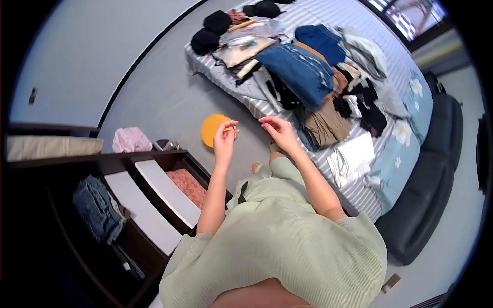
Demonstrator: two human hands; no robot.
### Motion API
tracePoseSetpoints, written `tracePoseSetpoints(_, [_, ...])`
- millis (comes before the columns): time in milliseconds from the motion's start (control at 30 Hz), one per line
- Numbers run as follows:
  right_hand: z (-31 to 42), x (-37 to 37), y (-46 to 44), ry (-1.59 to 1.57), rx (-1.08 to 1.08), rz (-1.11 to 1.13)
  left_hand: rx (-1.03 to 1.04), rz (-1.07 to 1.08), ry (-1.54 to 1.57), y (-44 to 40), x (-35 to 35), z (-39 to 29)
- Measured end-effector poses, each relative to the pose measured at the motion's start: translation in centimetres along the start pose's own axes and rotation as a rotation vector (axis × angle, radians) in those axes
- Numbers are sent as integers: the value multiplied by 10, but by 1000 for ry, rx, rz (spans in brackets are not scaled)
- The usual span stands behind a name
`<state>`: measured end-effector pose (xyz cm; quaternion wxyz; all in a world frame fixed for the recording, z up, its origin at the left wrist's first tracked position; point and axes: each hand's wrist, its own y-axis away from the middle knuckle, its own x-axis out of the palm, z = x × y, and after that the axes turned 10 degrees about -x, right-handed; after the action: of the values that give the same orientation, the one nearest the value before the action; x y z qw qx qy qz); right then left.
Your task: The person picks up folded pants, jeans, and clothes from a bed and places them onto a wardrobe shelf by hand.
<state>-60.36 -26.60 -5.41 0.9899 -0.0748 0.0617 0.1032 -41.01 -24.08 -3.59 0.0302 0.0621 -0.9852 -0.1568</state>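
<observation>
In the middle of the head view, my left hand (225,136) is raised in front of a round yellow stool top (211,128), its fingers loosely bent and apart with nothing visible in them. My right hand (280,132) hovers near the edge of the bed (354,192), fingers half curled and holding nothing. A gap separates the two hands. Closest to my right hand on the bed are folded brown trousers (328,126) and a heap of clothes, with blue jeans (300,72) on top. White folded garments (352,159) lie nearer to me.
At left, a dark wooden cabinet has open drawers with white fronts (167,192). Inside are folded jeans (97,205) and a coral patterned cloth (187,186). A pink bundle (132,140) sits behind it. Black caps (205,41) lie on the bed's far corner; a black padded headboard (423,179) stands right.
</observation>
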Motion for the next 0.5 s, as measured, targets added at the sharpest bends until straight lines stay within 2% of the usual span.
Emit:
tracePoseSetpoints(367, [-9,-96,84,129,134,-301,5,364,-102,-5,115,11])
tracePoseSetpoints(500, [-31,-128,111,103,163,-370,-62,442,-104,3,159,24])
